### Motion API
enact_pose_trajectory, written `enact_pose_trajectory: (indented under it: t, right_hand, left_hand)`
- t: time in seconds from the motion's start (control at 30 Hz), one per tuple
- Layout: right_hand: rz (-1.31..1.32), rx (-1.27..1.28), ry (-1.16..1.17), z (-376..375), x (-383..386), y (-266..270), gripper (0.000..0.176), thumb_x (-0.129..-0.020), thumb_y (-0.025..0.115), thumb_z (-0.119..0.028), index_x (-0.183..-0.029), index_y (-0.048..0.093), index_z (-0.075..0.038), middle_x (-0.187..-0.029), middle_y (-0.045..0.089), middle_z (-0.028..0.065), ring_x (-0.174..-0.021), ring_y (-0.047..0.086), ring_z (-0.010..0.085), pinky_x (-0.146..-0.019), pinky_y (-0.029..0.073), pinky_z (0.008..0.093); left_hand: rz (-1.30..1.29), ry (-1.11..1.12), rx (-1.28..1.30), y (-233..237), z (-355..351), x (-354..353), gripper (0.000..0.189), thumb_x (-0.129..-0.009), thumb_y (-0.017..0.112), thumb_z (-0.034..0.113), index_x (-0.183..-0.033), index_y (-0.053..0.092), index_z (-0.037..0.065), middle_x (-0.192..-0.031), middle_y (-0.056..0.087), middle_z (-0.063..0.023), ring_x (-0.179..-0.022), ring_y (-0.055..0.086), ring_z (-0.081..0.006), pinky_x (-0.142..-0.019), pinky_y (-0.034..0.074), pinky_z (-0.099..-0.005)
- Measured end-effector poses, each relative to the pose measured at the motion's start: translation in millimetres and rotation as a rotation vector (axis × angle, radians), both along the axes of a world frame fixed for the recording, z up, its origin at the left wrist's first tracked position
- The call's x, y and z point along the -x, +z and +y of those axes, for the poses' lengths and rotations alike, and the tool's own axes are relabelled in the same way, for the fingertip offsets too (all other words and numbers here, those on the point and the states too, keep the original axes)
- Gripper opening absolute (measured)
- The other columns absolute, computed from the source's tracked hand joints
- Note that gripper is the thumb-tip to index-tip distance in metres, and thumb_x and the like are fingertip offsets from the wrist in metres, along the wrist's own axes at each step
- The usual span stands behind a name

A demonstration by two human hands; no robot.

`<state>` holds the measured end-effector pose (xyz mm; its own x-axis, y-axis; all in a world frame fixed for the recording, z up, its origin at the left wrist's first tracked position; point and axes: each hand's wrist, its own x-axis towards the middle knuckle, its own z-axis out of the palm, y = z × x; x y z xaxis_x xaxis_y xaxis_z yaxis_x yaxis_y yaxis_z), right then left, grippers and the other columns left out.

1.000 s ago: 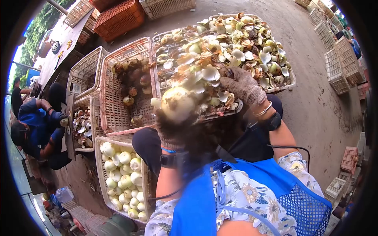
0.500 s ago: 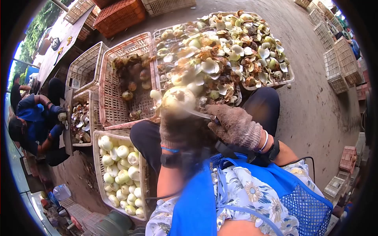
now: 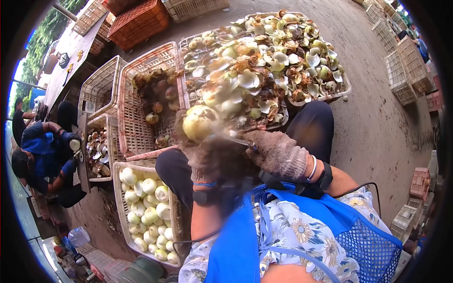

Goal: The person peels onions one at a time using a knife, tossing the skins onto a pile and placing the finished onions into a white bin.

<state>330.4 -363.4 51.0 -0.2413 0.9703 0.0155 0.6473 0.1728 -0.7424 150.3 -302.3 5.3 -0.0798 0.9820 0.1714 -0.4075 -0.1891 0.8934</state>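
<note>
My left hand (image 3: 200,153), in a brown knit glove, is closed around a large pale onion (image 3: 200,123) with brown patches on it. My right hand (image 3: 277,152), gloved alike, grips a small knife (image 3: 237,140) whose blade points left toward the onion; a blur hides whether blade and onion touch. Beyond both hands, onion skins (image 3: 264,70) lie heaped over crates. To the left, a pinkish crate (image 3: 123,113) holds several unpeeled onions (image 3: 158,92). Peeled white onions (image 3: 150,207) fill a crate (image 3: 121,221) by my left knee.
At the left, a co-worker (image 3: 42,151) in gloves bends over a board (image 3: 83,153) beside a crate of peels (image 3: 97,151). Orange crates (image 3: 139,23) stand at the back, stacked crates (image 3: 408,70) at the right. My knees flank the work.
The onion in my left hand has shifted slightly left and turned, so more of its browned surface shows. My right hand with the knife has barely moved. The view has tilted slightly.
</note>
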Motion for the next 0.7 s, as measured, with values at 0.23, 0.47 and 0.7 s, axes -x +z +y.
enact_pose_trajectory:
  t: [0.23, 0.47, 0.7]
  right_hand:
    - [-0.416, -0.030, 0.143, 34, -19, -25, 0.020, -0.081, 0.057, -0.015, -0.097, 0.057, -0.005, -0.090, 0.064, 0.0162, -0.085, 0.065, 0.0352, -0.071, 0.052, 0.0469]
    - [-0.471, -0.290, 0.194, 51, -40, -41, 0.015, -0.083, 0.056, -0.017, -0.093, 0.056, -0.006, -0.084, 0.063, 0.0126, -0.077, 0.064, 0.0318, -0.065, 0.052, 0.0422]
    - [0.573, 0.802, 0.210, 23, -36, -46, 0.023, -0.080, 0.070, -0.019, -0.098, 0.068, -0.005, -0.080, 0.066, 0.0040, -0.078, 0.059, 0.0112, -0.072, 0.050, 0.0292]
  left_hand:
    - [0.037, -0.127, 0.128, 2, -2, 11, 0.077, -0.070, 0.077, 0.013, -0.137, 0.039, 0.008, -0.121, 0.053, -0.0100, -0.109, 0.056, -0.0246, -0.092, 0.052, -0.0398]
    - [-0.494, -0.415, 0.651, -8, -24, 23, 0.059, -0.077, 0.070, 0.020, -0.128, 0.047, 0.002, -0.119, 0.058, -0.0160, -0.109, 0.058, -0.0333, -0.093, 0.050, -0.0481]
    - [-0.908, -0.556, 0.668, -30, -8, 13, 0.056, -0.083, 0.066, 0.031, -0.128, 0.048, 0.003, -0.122, 0.057, -0.0172, -0.111, 0.057, -0.0336, -0.093, 0.049, -0.0474]
